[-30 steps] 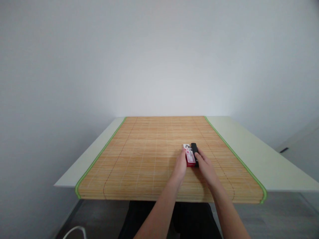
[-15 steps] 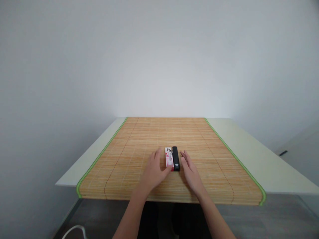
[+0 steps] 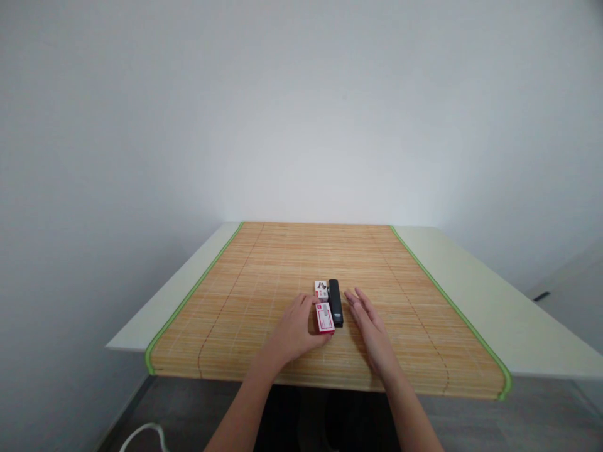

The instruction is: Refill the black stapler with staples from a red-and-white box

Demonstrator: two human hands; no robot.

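A slim black stapler (image 3: 335, 302) lies lengthwise on the bamboo mat (image 3: 264, 282). Left of it are a small white piece (image 3: 321, 289) and, nearer me, a red and white box (image 3: 325, 317). My left hand (image 3: 294, 329) pinches the red and white box from its left side, thumb on top. My right hand (image 3: 370, 323) rests flat on the mat just right of the stapler, fingers stretched out and holding nothing. Whether the white piece is joined to the box I cannot tell.
The mat has green side borders and covers most of a pale table (image 3: 471, 276) that stands against a white wall. A white cable (image 3: 141, 433) loops on the dark floor at the lower left.
A second ago both hands moved the box and stapler from the right to the mat's middle. Since then the red and white box has come a little nearer me, away from the white piece.
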